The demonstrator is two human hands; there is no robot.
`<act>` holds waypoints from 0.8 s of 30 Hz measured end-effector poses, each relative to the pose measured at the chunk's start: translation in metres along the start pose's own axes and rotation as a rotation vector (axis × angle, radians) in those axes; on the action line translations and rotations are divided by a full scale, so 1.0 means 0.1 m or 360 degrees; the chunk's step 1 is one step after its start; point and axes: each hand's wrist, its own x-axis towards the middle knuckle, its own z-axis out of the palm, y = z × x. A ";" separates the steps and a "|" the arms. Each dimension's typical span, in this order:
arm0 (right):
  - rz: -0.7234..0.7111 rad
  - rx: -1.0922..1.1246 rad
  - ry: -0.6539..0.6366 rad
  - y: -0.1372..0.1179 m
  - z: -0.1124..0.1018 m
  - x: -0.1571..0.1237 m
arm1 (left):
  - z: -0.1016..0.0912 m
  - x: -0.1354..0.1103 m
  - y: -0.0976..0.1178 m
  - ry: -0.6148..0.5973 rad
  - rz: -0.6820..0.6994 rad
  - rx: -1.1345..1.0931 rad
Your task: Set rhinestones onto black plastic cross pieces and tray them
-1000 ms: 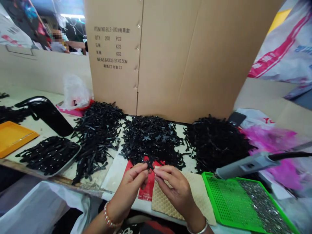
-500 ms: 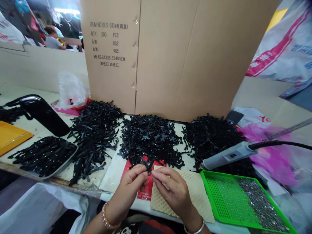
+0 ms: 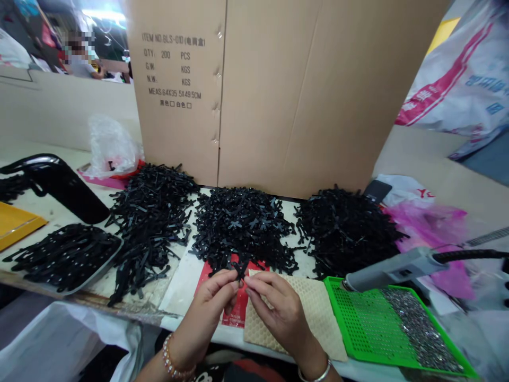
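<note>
A small black X-shaped plastic piece [image 3: 240, 269] is held up over the red sheet [image 3: 234, 313]. My left hand [image 3: 212, 297] pinches it between thumb and forefinger. From the other side, the thumb and fingertips of my right hand [image 3: 278, 307] are closed at its right edge; they partly hide where they grip. Just beyond my fingers lies a heap of black plastic pieces [image 3: 242, 223]. A cream honeycomb-textured pad [image 3: 326, 329] is under my right hand. To its right, a grey electric screwdriver [image 3: 392, 270] hangs over a green tray [image 3: 338, 313] of small metal screws [image 3: 421, 329].
Two more heaps of black strips, left [image 3: 147, 228] and right [image 3: 345, 228], flank the middle one. A shallow tray [image 3: 115, 254] of strips stands at left, near a glossy black curved object [image 3: 63, 185]. A tall cardboard sheet [image 3: 270, 95] stands behind. Someone [image 3: 81, 63] sits far left.
The grey screwdriver has swung right and sits farther over the green tray. My view has shifted slightly, while both hands keep nearly the same pose around the black piece.
</note>
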 end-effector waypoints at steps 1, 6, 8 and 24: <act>0.0006 0.0005 -0.0002 0.00 0.00 0.00 | 0.00 -0.01 0.00 0.0008 0.0000 -0.0006; 0.0020 0.0019 -0.0005 -0.03 -0.03 -0.01 | 0.02 -0.03 0.01 0.0049 -0.0043 -0.0012; 0.0013 0.0000 0.0011 -0.03 -0.04 -0.02 | 0.02 -0.04 0.02 0.0047 -0.0046 -0.0005; 0.0428 -0.0291 -0.0150 0.63 -0.45 -0.06 | -0.06 0.17 -0.02 0.0235 0.0163 0.0399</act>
